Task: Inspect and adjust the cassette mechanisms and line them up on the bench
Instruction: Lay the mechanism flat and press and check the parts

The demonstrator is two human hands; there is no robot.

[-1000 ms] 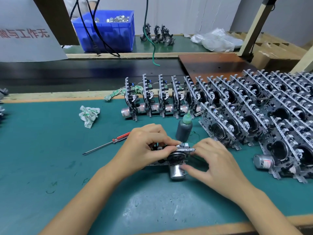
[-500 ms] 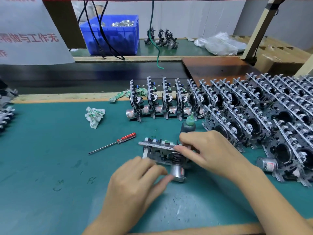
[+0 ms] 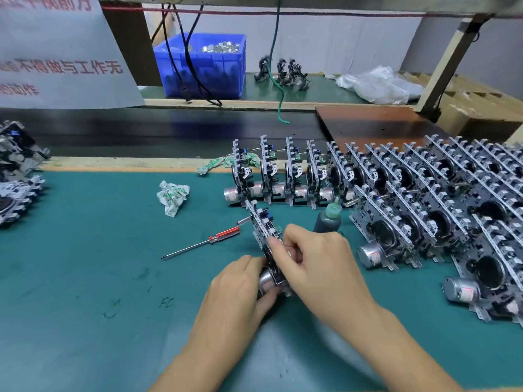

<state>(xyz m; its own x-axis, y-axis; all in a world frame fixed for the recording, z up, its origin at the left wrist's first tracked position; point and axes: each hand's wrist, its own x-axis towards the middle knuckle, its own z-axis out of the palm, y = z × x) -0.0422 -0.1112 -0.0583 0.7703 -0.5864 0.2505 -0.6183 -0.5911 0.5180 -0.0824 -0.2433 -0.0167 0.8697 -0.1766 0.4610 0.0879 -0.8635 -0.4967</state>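
Ridged metal cassette mechanism, two-handed grip

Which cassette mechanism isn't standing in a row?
The cassette mechanism gripped between left hand and right hand, tilted, beside the dark bottle.

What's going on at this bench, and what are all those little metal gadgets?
A person is working on one cassette mechanism, tilted on edge over the green mat. The left hand grips its motor end and the right hand holds its frame. Rows of mechanisms stand lined up to the right. A red-handled screwdriver and a dark bottle sit nearby, untouched.
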